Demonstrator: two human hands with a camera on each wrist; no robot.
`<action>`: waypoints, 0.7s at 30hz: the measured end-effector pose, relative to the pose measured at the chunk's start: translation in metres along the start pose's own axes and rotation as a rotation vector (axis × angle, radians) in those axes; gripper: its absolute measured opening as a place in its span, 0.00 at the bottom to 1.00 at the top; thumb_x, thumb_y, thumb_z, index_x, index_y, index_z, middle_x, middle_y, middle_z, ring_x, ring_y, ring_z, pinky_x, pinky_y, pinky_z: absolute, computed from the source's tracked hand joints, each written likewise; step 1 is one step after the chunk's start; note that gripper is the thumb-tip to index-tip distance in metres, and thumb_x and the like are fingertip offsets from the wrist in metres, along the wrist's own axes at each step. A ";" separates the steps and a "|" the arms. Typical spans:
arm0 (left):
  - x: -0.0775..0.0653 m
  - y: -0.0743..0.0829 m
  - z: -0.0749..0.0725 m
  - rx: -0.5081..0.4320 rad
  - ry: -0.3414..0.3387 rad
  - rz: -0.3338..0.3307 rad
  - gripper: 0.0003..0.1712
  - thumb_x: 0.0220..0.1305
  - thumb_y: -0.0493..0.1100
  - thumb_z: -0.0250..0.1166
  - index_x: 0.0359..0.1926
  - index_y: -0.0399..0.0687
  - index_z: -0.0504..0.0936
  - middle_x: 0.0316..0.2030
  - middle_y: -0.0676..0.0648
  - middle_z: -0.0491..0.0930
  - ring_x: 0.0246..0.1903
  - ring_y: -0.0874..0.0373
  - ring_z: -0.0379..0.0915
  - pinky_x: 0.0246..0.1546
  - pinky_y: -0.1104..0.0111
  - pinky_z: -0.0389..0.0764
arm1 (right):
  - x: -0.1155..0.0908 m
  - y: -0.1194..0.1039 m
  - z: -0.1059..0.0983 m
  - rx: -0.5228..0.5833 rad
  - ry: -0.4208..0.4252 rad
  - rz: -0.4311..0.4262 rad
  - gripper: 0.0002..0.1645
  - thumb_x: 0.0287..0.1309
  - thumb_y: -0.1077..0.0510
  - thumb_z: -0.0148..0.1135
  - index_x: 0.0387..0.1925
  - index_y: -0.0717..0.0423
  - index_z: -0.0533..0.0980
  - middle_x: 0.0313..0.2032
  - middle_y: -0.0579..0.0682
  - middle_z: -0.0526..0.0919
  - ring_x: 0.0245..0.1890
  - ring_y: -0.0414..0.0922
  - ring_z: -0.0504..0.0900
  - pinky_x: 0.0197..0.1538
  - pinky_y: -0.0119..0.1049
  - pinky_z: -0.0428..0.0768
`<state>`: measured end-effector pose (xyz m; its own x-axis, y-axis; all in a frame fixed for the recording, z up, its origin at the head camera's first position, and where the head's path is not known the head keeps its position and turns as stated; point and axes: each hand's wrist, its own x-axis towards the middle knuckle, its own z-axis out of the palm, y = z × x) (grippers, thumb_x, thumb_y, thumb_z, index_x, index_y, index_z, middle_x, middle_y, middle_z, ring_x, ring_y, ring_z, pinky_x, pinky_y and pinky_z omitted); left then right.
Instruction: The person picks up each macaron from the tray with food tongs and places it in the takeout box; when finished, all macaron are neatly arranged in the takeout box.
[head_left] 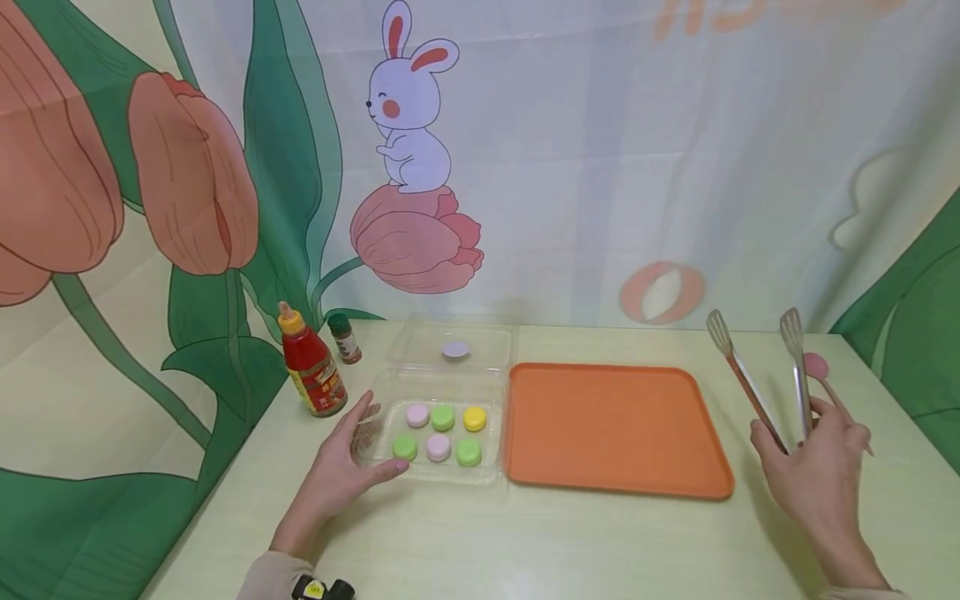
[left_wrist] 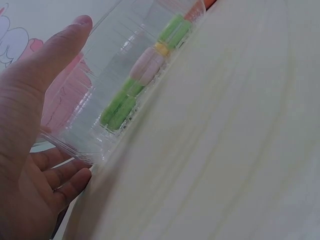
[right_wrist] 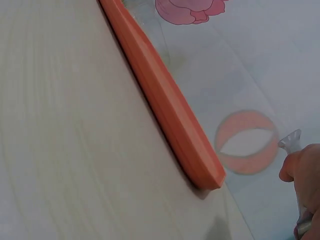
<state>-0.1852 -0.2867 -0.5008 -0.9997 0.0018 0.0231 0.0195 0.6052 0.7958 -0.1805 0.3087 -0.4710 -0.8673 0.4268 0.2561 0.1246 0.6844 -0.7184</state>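
In the head view my left hand [head_left: 341, 467] is at the left end of a clear plastic box [head_left: 487, 479], its thumb by the near edge and its other fingers along the left side. Several macarons [head_left: 442, 417] in light pink, green and yellow sit in the box in two rows. The left wrist view shows my thumb and fingers spread around the corner of the box [left_wrist: 105, 95]. Over at the right, my right hand [head_left: 821, 467] grips metal tongs [head_left: 798, 367], their slotted tips pointing up and spread apart.
An orange tray [head_left: 618, 429] lies between the box and my right hand. Behind the box is its clear lid [head_left: 487, 346]. A red sauce bottle [head_left: 315, 375] and a small green-capped jar [head_left: 345, 340] stand at the left. A pink round-headed utensil [head_left: 816, 365] lies behind my right hand.
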 end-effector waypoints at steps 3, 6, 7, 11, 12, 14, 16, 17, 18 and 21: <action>0.001 0.000 0.000 -0.003 0.000 0.008 0.74 0.57 0.64 0.86 0.92 0.63 0.47 0.86 0.44 0.63 0.85 0.38 0.57 0.83 0.35 0.59 | 0.002 0.009 0.005 -0.005 0.005 0.025 0.49 0.71 0.52 0.71 0.78 0.78 0.60 0.62 0.79 0.62 0.64 0.72 0.61 0.58 0.71 0.71; 0.001 0.000 0.000 0.001 0.001 0.008 0.74 0.57 0.65 0.86 0.92 0.64 0.47 0.86 0.44 0.63 0.85 0.37 0.57 0.83 0.35 0.59 | 0.002 0.018 0.009 -0.035 -0.004 0.032 0.50 0.71 0.51 0.71 0.76 0.81 0.60 0.63 0.82 0.60 0.64 0.75 0.61 0.60 0.72 0.69; 0.001 0.000 0.000 0.002 0.001 0.007 0.74 0.57 0.65 0.86 0.92 0.64 0.47 0.86 0.44 0.63 0.85 0.37 0.57 0.83 0.35 0.59 | 0.003 0.020 0.011 -0.047 -0.007 0.032 0.50 0.71 0.51 0.71 0.76 0.81 0.60 0.63 0.82 0.60 0.64 0.77 0.61 0.60 0.73 0.67; 0.001 0.001 -0.001 0.003 0.001 -0.003 0.74 0.57 0.65 0.86 0.92 0.63 0.47 0.86 0.44 0.63 0.85 0.37 0.56 0.83 0.35 0.59 | 0.004 0.030 0.016 -0.103 -0.028 0.021 0.50 0.71 0.49 0.70 0.75 0.82 0.60 0.61 0.84 0.61 0.62 0.81 0.61 0.59 0.77 0.63; 0.001 0.001 -0.002 0.001 0.000 -0.005 0.74 0.57 0.65 0.86 0.92 0.63 0.47 0.86 0.43 0.62 0.85 0.37 0.56 0.83 0.35 0.59 | 0.004 0.032 0.018 -0.120 -0.037 0.020 0.50 0.71 0.48 0.70 0.74 0.81 0.60 0.61 0.84 0.61 0.62 0.82 0.61 0.58 0.78 0.62; 0.001 0.001 -0.002 -0.001 -0.002 -0.009 0.74 0.57 0.65 0.86 0.92 0.63 0.47 0.86 0.44 0.62 0.85 0.37 0.56 0.83 0.35 0.60 | 0.005 0.036 0.019 -0.146 -0.056 0.021 0.50 0.72 0.46 0.69 0.74 0.81 0.60 0.60 0.85 0.61 0.62 0.83 0.61 0.57 0.79 0.60; 0.001 0.000 -0.002 -0.003 -0.003 -0.008 0.74 0.57 0.65 0.86 0.92 0.62 0.47 0.86 0.44 0.62 0.85 0.37 0.56 0.83 0.35 0.59 | 0.006 0.040 0.020 -0.164 -0.072 0.025 0.50 0.72 0.45 0.67 0.74 0.81 0.61 0.60 0.86 0.61 0.61 0.84 0.60 0.54 0.79 0.60; 0.001 0.000 -0.002 -0.006 -0.003 -0.006 0.74 0.57 0.65 0.86 0.92 0.62 0.47 0.86 0.44 0.62 0.85 0.37 0.56 0.83 0.35 0.59 | 0.007 0.041 0.021 -0.170 -0.082 0.027 0.50 0.72 0.44 0.67 0.73 0.81 0.61 0.60 0.86 0.61 0.61 0.84 0.60 0.53 0.79 0.59; 0.001 -0.001 -0.001 -0.006 -0.004 -0.004 0.74 0.57 0.64 0.86 0.92 0.62 0.47 0.86 0.44 0.63 0.85 0.37 0.56 0.83 0.35 0.59 | 0.007 0.043 0.021 -0.173 -0.092 0.030 0.51 0.72 0.44 0.67 0.73 0.81 0.60 0.61 0.87 0.60 0.61 0.85 0.59 0.53 0.79 0.58; 0.000 -0.002 -0.001 -0.003 -0.002 0.005 0.74 0.57 0.64 0.87 0.92 0.62 0.48 0.85 0.44 0.63 0.85 0.38 0.56 0.83 0.34 0.58 | 0.008 0.047 0.021 -0.176 -0.109 0.029 0.50 0.72 0.43 0.67 0.73 0.81 0.61 0.61 0.88 0.60 0.61 0.85 0.59 0.53 0.79 0.57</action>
<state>-0.1856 -0.2883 -0.5019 -0.9997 0.0059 0.0256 0.0240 0.6027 0.7976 -0.1913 0.3320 -0.5163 -0.9080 0.3877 0.1591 0.2238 0.7695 -0.5981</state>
